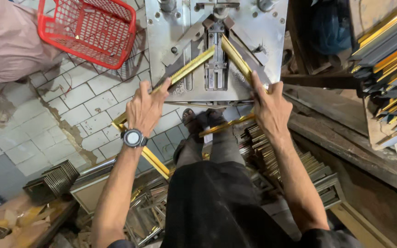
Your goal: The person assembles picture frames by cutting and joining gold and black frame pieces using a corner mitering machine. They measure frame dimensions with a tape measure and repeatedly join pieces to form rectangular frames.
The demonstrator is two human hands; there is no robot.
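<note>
**A:** Head camera, looking straight down: what are the two hands on?

**B:** A gold frame moulding (187,70), two mitred strips meeting in a corner at the far middle of the scene, on the steel table of a corner-joining machine (161,32). The strips run out from that corner like an upturned V, one toward the near left, one toward the near right.

**A:** And the look of the moulding?

**B:** Bright brassy gold on its top face, ribbed along its length, with a darker edge. The left strip carries on past the table's near edge and meets another gold strip low on the left, above the tiled floor (93,87).

**A:** The left hand (145,108)?

**B:** It lies on the left strip at the table's near edge, fingers curled over the strip and pressing it down; a dark round wristwatch (133,138) sits on the wrist.

**A:** The right hand (266,106)?

**B:** On the right strip, forefinger stretched along the moulding toward the corner, the other fingers folded around it.

**A:** What surrounds them?

**B:** A red mesh basket (90,27) at the far left on the floor. Stacks of gold and dark moulding lengths (389,64) at the right. Finished small frames (295,165) piled near the person's right forearm. Dark trousers fill the near middle, with a sandalled foot (191,120) showing below the table.
</note>
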